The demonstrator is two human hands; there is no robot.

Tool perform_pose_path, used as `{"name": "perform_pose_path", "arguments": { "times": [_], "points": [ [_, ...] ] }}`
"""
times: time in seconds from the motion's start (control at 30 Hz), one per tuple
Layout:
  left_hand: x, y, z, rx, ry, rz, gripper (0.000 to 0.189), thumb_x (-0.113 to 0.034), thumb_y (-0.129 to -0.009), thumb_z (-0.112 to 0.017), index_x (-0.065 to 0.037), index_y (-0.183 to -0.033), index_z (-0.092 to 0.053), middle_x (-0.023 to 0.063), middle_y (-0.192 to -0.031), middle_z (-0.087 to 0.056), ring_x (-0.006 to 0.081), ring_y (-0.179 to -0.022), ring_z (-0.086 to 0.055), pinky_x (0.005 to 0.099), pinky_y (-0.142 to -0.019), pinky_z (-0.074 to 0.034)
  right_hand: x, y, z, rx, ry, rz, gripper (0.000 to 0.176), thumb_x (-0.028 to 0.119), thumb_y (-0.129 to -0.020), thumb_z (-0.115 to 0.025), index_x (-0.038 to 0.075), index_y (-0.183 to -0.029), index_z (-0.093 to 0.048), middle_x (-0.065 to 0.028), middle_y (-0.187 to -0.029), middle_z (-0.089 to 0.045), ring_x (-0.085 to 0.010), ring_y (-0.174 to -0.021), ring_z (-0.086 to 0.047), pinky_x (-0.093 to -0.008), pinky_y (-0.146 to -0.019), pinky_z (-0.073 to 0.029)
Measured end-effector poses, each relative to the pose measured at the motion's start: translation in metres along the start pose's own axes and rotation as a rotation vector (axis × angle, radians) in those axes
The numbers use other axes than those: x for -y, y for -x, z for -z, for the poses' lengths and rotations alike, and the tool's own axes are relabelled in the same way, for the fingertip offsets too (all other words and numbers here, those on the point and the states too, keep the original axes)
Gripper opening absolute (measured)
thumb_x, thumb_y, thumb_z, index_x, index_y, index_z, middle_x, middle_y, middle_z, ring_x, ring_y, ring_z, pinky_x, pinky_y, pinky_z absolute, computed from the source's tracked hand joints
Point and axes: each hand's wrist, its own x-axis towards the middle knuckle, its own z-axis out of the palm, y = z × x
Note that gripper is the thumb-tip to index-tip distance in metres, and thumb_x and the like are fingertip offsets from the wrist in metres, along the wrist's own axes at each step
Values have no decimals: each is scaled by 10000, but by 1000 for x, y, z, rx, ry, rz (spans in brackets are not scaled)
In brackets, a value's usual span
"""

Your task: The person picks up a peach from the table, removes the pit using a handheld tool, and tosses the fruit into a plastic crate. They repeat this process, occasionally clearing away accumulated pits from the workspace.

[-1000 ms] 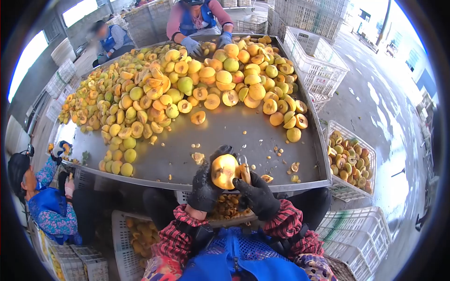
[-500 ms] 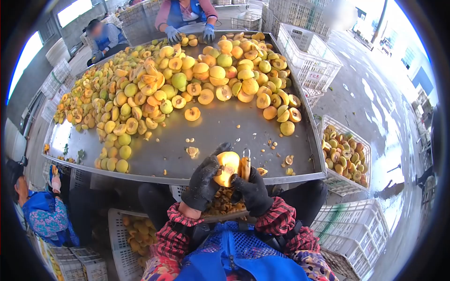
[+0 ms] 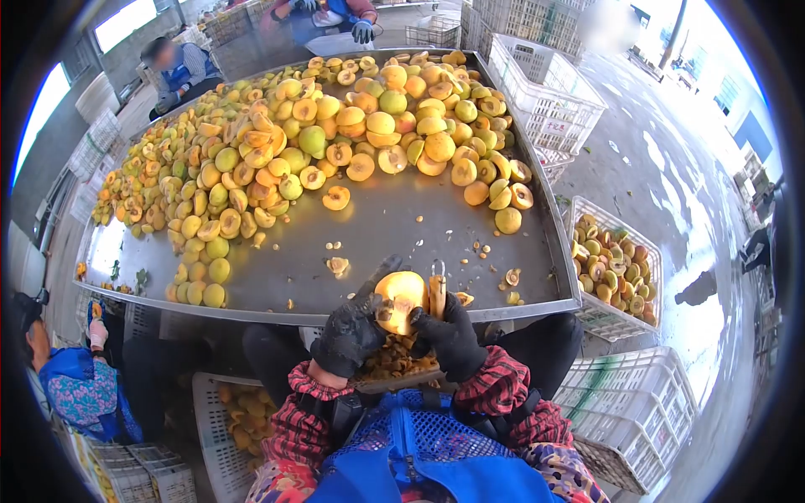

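My left hand [image 3: 348,334], in a black glove, is closed around a yellow-orange fruit half [image 3: 401,293] above the table's near edge. The black-gloved right hand [image 3: 453,339] grips a wooden-handled tool [image 3: 437,295] with a metal loop at its top, held upright beside the fruit. Its thumb side touches the fruit's lower right. Beyond both hands, a metal table [image 3: 377,226] carries a large heap of whole and halved fruit [image 3: 277,142]. A small fruit scrap [image 3: 337,266] lies on the metal near my left hand.
Crates of fruit stand right of the table [image 3: 616,281] and at lower left [image 3: 243,419]. An empty-looking crate [image 3: 625,411] is at lower right. One co-worker [image 3: 84,377] sits at left, another [image 3: 180,71] at back left, a third [image 3: 327,21] at the far edge.
The far co-worker's hands have left the heap, and a pale container or sheet now shows there. The view has shifted slightly. Both my hands keep their holds on fruit and tool.
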Motion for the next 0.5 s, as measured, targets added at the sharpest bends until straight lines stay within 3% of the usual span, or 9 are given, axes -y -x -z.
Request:
{"name": "perform_pose_path", "arguments": {
  "times": [0.1, 0.2, 0.27, 0.33, 0.4, 0.5],
  "points": [
    [4, -3, 1, 18, -311, 23, 571, -63, -817, -619, 29, -1337, -404, 151, -1333, -499, 203, -1117, -546, 299, -947, -427, 0, 0, 1, 4, 2, -20, 291, 151, -875, -609, 16, -1109, -503, -62, -821, -576, -129, -540, -560, -259, -467, -501],
    [23, -5, -3, -34, 24, -264, 531, -64, -811, -633, 46, -1295, -443, 141, -1277, -545, 200, -1083, -570, 314, -921, -455, 2, 1, 1, 17, 10, -23, 321, 142, -872, -611, 12, -1140, -490, -57, -849, -576, -113, -585, -559, -241, -474, -488],
    [13, -4, -9, -57, 847, 86, 500, -43, -798, -645, 36, -1261, -474, 137, -1242, -565, 196, -1076, -573, 321, -925, -457, 3, 3, 1, 25, 15, -14, 334, 126, -867, -612, 10, -1154, -487, -54, -859, -575, -102, -607, -558, -229, -476, -480],
    [12, -5, -12, -46, 1002, 174, 471, -37, -792, -655, 24, -1232, -497, 136, -1216, -576, 191, -1072, -573, 327, -934, -455, 3, 3, -2, 28, 23, 9, 325, 106, -862, -611, 11, -1150, -493, -53, -851, -574, -97, -605, -557, -225, -470, -474],
    [20, -8, -11, -3, 499, -21, 445, -45, -794, -664, 11, -1208, -510, 137, -1199, -578, 185, -1073, -570, 332, -947, -450, 3, 2, -3, 23, 113, 12, 328, 90, -860, -606, 10, -1157, -493, -49, -848, -572, -91, -610, -556, -222, -461, -468],
    [8, -4, -4, 9, 110, -164, 455, -46, -794, -670, -3, -1215, -502, 133, -1198, -575, 192, -1069, -573, 341, -954, -449, 10, 1, -3, 72, 203, 18, 340, 82, -860, -600, 11, -1174, -491, -40, -847, -569, -77, -614, -548, -219, -472, -462]
  ]
}}
